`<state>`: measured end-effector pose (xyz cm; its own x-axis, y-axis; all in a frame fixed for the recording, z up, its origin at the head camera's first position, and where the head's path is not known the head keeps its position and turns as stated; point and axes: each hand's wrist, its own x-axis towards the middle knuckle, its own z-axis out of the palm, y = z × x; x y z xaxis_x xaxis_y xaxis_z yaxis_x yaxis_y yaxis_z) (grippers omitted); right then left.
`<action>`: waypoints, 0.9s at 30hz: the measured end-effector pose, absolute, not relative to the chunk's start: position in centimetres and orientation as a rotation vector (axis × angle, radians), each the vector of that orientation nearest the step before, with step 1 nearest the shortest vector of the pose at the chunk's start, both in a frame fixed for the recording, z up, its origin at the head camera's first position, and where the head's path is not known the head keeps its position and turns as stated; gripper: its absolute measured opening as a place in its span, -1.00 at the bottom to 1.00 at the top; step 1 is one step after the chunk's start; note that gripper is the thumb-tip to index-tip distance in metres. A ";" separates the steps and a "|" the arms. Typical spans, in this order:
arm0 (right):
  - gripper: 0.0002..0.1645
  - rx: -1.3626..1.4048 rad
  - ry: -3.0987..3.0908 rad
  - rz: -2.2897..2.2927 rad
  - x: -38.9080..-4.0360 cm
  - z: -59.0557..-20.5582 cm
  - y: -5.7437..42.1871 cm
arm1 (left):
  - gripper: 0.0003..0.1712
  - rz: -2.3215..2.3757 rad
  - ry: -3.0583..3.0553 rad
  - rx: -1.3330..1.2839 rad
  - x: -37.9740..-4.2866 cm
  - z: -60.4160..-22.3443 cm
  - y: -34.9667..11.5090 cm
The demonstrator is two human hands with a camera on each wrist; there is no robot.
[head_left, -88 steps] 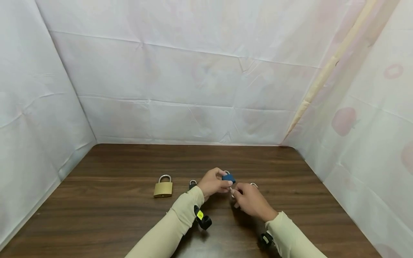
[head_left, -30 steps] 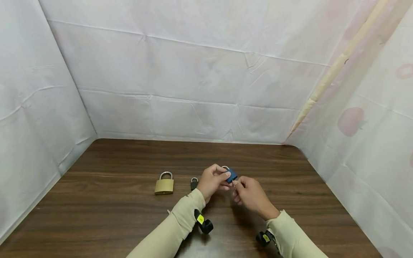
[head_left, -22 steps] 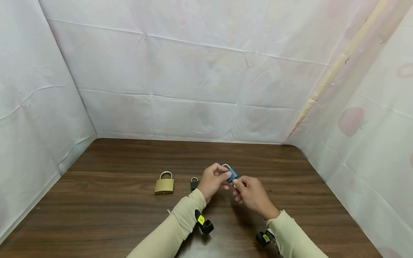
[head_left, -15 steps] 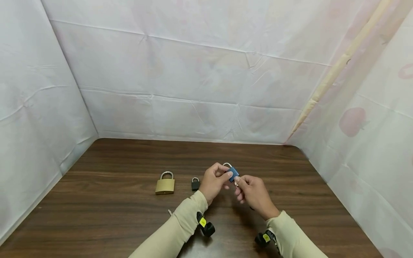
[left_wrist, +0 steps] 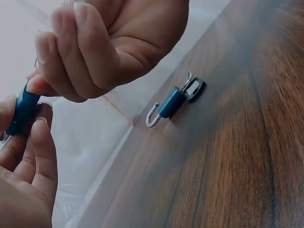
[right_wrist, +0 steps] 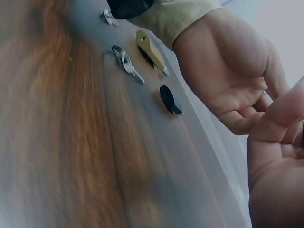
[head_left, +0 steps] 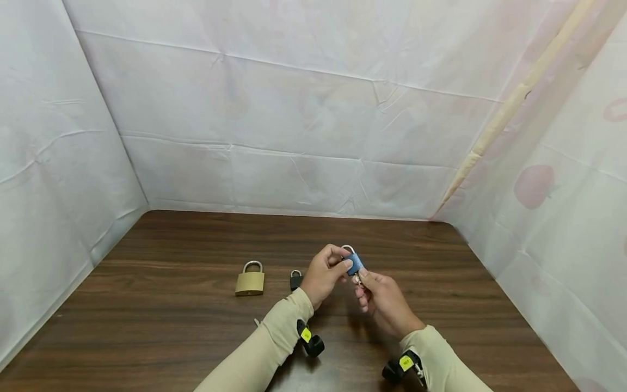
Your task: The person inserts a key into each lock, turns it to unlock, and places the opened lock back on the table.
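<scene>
My left hand [head_left: 320, 276] pinches a small blue padlock [head_left: 354, 264] between thumb and fingers, its shackle up and its body tilted. At the padlock's lower end my right hand [head_left: 389, 305] pinches a silver key [head_left: 358, 280], with its tip hidden at the lock's bottom. In the left wrist view the blue padlock [left_wrist: 23, 111] sits in the left fingers, and a thin ring shows beside the curled fingers of the right hand [left_wrist: 90, 52]. Both hands are above the table, the fingertips close together.
A brass padlock [head_left: 250, 283] and a smaller black padlock [head_left: 295, 280] stand left of the hands. Another blue padlock [left_wrist: 172, 102], shackle open and keys attached, lies on the table, hidden behind the right hand in the head view. Loose keys [right_wrist: 127, 64] lie near the brass padlock.
The blue padlock has risen slightly and tilted in my left hand. My right hand has brought the key up to its lower end and has since rolled, turning its curled fingers upward.
</scene>
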<state>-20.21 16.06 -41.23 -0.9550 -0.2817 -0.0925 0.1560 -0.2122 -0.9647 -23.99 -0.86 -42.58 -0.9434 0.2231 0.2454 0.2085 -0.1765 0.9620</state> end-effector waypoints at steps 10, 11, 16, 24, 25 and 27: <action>-0.58 -0.089 1.493 -2.389 -19.8 -41.5 15.1 | -0.72 2.419 1.902 0.509 -23.8 -42.5 -0.8; -0.57 -0.074 1.488 -2.398 -19.8 -41.5 15.0 | -0.72 2.422 1.907 0.502 -23.7 -42.5 -0.8; -0.54 0.025 1.450 -2.445 -19.6 -41.6 14.6 | -0.75 2.423 1.942 0.503 -23.7 -42.7 -0.6; -0.55 0.008 1.408 -2.484 -19.4 -41.8 14.3 | -0.73 2.436 1.935 0.551 -23.8 -42.9 -0.5; -0.55 0.001 1.409 -2.483 -19.4 -41.7 14.3 | -0.72 2.436 1.932 0.556 -23.8 -42.9 -0.5; -0.55 0.002 1.405 -2.474 -19.4 -41.7 14.4 | -0.70 2.434 1.928 0.554 -23.8 -42.9 -0.5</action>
